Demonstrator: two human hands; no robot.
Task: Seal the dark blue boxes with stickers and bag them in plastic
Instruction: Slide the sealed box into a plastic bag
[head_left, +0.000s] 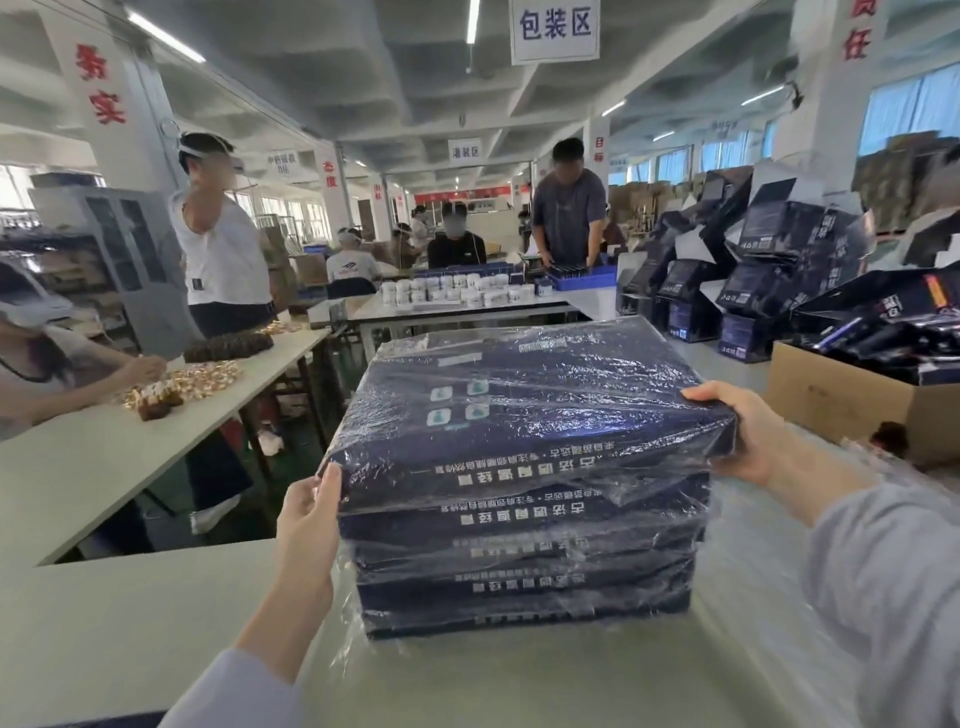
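Note:
A stack of several dark blue boxes (524, 566), each wrapped in clear plastic, stands on the white table (130, 623) in front of me. The top bagged box (524, 410) sits slightly tilted on the stack, with small white-green stickers showing on its lid. My left hand (309, 514) grips its near left corner, thumb on the top edge. My right hand (748, 431) grips its right corner, thumb over the lid.
Loose clear plastic bags (810, 545) lie on the table to the right. A cardboard carton (841, 400) of dark boxes stands at the right, with piles of open dark blue boxes (753, 270) behind. Several people work at tables to the left and beyond.

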